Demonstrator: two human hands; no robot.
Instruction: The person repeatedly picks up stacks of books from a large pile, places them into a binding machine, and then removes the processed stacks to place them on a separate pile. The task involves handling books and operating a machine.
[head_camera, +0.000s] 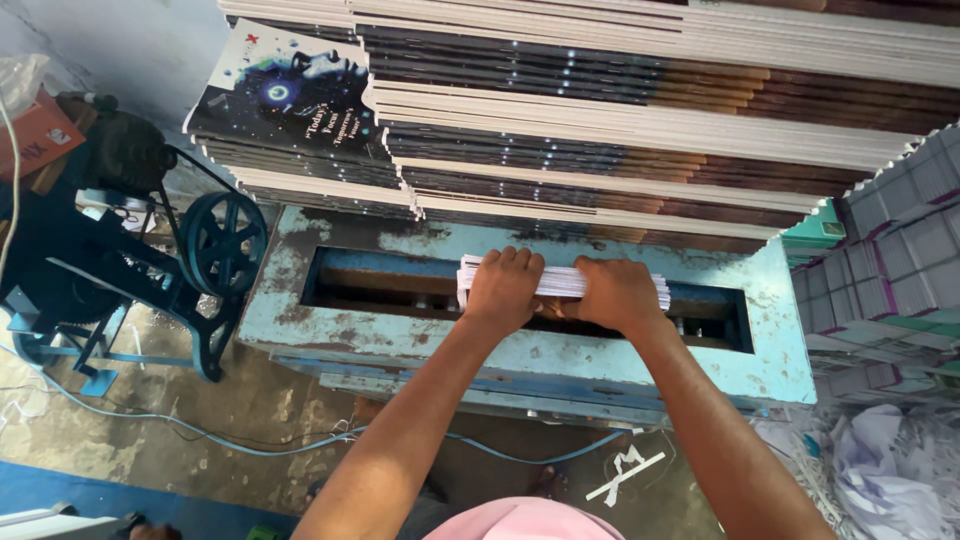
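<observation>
A person's two bare hands press a wad of white sheets (560, 282) into the long slot (400, 285) of a pale blue metal counter (780, 330), its paint chipped and blotched with rust. The left hand (503, 290) grips the wad near its left end, fingers (512, 258) curled close together over the top edge; the right hand (618, 294) clamps it just beside, fingers folded over the far side and hidden from here. The sheets stand on edge, their thin layered edges showing between and beyond the hands. What lies under the wad inside the slot is dark and hard to make out.

Behind the slot rises a tall stack of books (640, 120), glossy dark covers alternating with cream page edges, the top cut off by the frame. One cover (290, 95) at the left shows a dark, starry design. To the right, more bundles (890, 250) in grey and teal lean in rows, partly cut off.

At left stands a dark blue iron machine with a spoked wheel (222, 243). A blue cable (200, 430) trails over the stained concrete floor. White paper scraps (625, 472) lie near the counter's foot, with crumpled offcuts (880, 470) heaped at the right.
</observation>
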